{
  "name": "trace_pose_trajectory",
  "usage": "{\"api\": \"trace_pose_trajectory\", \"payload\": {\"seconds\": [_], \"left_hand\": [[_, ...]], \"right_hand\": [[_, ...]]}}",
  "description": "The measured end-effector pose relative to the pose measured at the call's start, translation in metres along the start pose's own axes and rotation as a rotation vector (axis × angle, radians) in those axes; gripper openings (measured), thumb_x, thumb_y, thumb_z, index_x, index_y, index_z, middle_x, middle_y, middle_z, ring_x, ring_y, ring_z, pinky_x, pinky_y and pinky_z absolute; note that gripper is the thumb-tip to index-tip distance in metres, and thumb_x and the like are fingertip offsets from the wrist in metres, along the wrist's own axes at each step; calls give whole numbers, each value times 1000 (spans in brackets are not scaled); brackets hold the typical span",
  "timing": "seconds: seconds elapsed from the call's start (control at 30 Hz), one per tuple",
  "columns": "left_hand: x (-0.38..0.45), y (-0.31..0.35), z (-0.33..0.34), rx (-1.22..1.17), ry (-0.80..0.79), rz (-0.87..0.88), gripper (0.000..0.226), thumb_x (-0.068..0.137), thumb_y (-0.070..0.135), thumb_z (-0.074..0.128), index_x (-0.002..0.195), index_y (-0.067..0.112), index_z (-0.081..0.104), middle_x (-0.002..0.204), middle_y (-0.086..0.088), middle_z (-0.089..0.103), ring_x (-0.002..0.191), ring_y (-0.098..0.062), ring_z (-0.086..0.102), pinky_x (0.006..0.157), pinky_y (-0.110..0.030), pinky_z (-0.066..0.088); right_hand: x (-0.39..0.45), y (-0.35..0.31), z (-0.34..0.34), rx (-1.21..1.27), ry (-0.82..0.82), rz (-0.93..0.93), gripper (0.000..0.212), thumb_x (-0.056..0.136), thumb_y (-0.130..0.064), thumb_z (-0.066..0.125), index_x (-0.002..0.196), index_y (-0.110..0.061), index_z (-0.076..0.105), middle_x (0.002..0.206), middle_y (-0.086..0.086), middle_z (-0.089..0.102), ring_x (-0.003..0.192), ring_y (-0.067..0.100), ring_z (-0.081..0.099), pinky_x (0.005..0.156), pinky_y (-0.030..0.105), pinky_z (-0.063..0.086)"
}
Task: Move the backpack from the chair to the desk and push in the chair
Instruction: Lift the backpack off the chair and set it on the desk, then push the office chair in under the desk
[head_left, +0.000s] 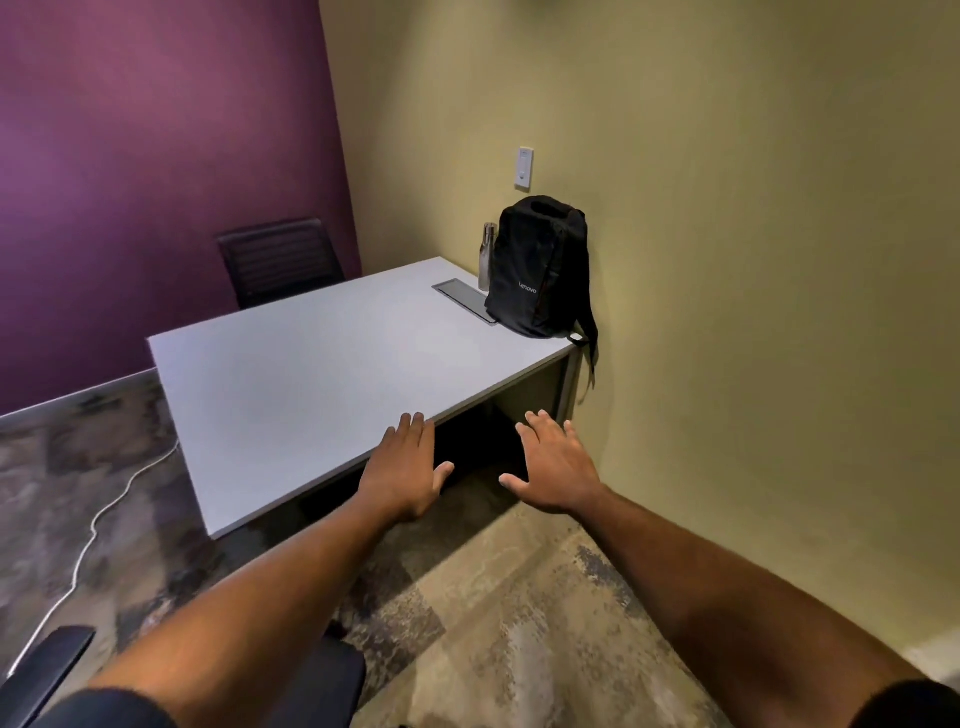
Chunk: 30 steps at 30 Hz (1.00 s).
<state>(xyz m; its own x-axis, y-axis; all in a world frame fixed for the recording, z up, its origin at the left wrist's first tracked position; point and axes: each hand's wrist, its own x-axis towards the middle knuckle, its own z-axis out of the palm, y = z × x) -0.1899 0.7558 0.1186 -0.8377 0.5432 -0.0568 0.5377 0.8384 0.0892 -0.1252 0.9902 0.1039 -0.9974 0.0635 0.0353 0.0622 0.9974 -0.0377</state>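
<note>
A black backpack stands upright on the far right corner of the white desk, leaning against the yellow wall, one strap hanging over the desk's edge. Both my arms reach forward over the floor. My left hand is open, fingers together, hovering at the desk's near edge. My right hand is open with fingers spread, in front of the dark space under the desk. Neither holds anything. A dark chair shows partly at the bottom left, under my left arm, with an armrest beside it.
A second dark chair stands behind the desk against the purple wall. A metal bottle stands beside the backpack, near a grey cable hatch. A white cable runs across the patterned carpet on the left. A wall switch sits above the backpack.
</note>
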Motion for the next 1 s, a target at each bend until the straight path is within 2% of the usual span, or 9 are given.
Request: {"api": "trace_pose_trajectory", "payload": {"seconds": [0.2,0.4,0.8,1.0], "left_hand": [[-87,5,3,25,-12,0,74,111,50,29,165,3,9,174,-18,5,162,-32,2,132,-46,8],[-148,-19,18,18,-58,9,74,111,51,24,165,5,2,174,-16,-3,162,-30,-5,133,-45,3],[-277,-135,21,77,-87,135,73,112,50,21,165,4,1,174,-16,-4,162,-32,-6,132,-45,2],[-349,-191,28,87,-124,140,73,112,49,21,165,3,2,174,-19,-3,162,-34,-5,132,-46,4]], "right_hand": [[-76,-45,10,20,-10,4,93,94,-68,55,162,-13,25,173,9,18,161,26,8,130,53,11],[-128,-95,17,6,-6,7,93,94,-69,53,163,-14,24,173,9,18,161,26,9,129,53,12],[-214,-263,22,5,-8,116,91,95,-67,54,163,-14,26,173,10,19,161,27,11,129,53,11],[-257,-345,23,36,-17,136,91,94,-66,55,162,-13,26,172,10,18,160,28,10,129,54,11]]}}
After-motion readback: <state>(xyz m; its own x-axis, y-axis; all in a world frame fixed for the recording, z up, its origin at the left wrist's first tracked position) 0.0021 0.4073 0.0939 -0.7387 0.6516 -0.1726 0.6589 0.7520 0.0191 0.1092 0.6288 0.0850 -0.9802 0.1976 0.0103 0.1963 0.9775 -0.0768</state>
